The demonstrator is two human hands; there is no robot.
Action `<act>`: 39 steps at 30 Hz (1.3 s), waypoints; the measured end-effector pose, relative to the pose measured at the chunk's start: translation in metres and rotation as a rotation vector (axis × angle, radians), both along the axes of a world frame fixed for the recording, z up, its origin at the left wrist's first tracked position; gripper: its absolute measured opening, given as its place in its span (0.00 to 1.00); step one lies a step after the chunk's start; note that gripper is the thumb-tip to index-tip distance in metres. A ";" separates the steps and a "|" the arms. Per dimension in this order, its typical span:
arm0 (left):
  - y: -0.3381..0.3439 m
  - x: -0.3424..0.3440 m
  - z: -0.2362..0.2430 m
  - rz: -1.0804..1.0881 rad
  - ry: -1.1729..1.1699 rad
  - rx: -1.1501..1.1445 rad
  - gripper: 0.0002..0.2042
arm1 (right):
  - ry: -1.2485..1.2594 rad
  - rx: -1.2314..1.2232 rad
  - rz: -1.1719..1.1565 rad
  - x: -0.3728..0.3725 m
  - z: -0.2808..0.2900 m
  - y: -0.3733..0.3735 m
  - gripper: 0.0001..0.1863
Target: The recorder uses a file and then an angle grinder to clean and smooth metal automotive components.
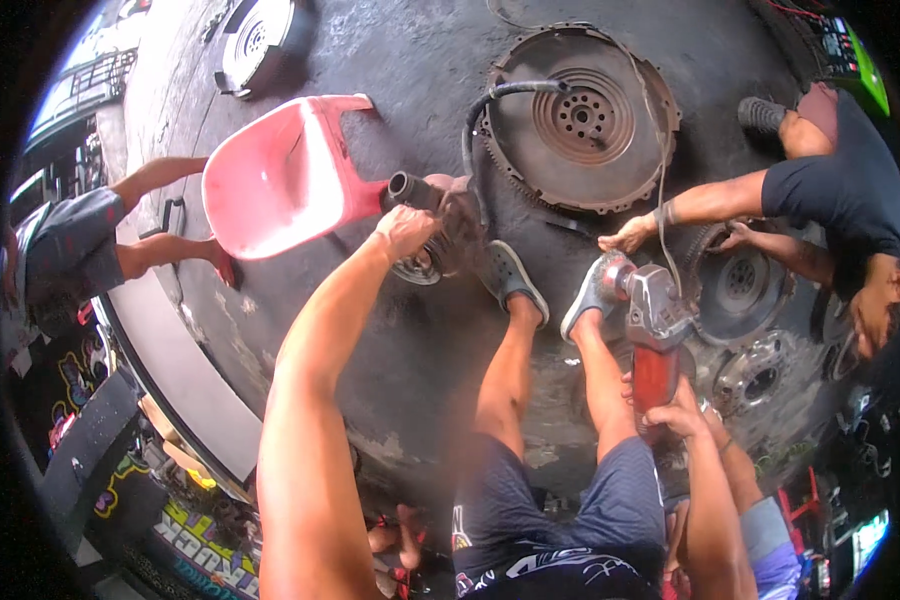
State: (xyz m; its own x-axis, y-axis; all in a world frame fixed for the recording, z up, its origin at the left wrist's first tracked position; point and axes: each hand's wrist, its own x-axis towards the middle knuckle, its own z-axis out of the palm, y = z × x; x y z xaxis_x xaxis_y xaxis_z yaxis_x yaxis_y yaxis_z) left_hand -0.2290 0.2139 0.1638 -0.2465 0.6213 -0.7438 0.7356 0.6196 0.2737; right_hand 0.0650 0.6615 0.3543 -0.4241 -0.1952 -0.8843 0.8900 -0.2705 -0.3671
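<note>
Angle grinder [658, 345], red body, grey head: in right hand [678, 410]; fingers wrapped round body, head beyond them, pointing away from wearer, presumably for control. Metal housing [458, 215], dark pipe end: under left hand [410, 230], beside pink chair [270, 185]; fingers curled tight on it, apparently steadying. Large flywheel [610, 130]: flat on floor [410, 60], likely for stability, beyond both hands, untouched by wearer.

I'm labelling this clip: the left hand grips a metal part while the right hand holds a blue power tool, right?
No: in the head view, the power tool is red and grey, not blue. The right hand does hold it, and the left hand grips the metal part.
</note>
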 end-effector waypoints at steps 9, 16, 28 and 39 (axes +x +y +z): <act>0.024 -0.061 -0.054 -0.443 0.074 0.011 0.13 | 0.005 0.017 -0.119 -0.029 0.002 -0.035 0.43; 0.002 -0.072 -0.035 -0.310 0.038 0.044 0.23 | 0.113 0.171 0.002 -0.035 -0.018 -0.060 0.40; -0.001 -0.078 -0.025 0.081 -0.082 0.256 0.31 | 0.030 0.090 -0.008 -0.052 -0.029 -0.082 0.42; -0.239 0.023 -0.077 2.847 -0.124 0.265 0.53 | -0.004 0.191 0.083 -0.038 -0.063 -0.068 0.44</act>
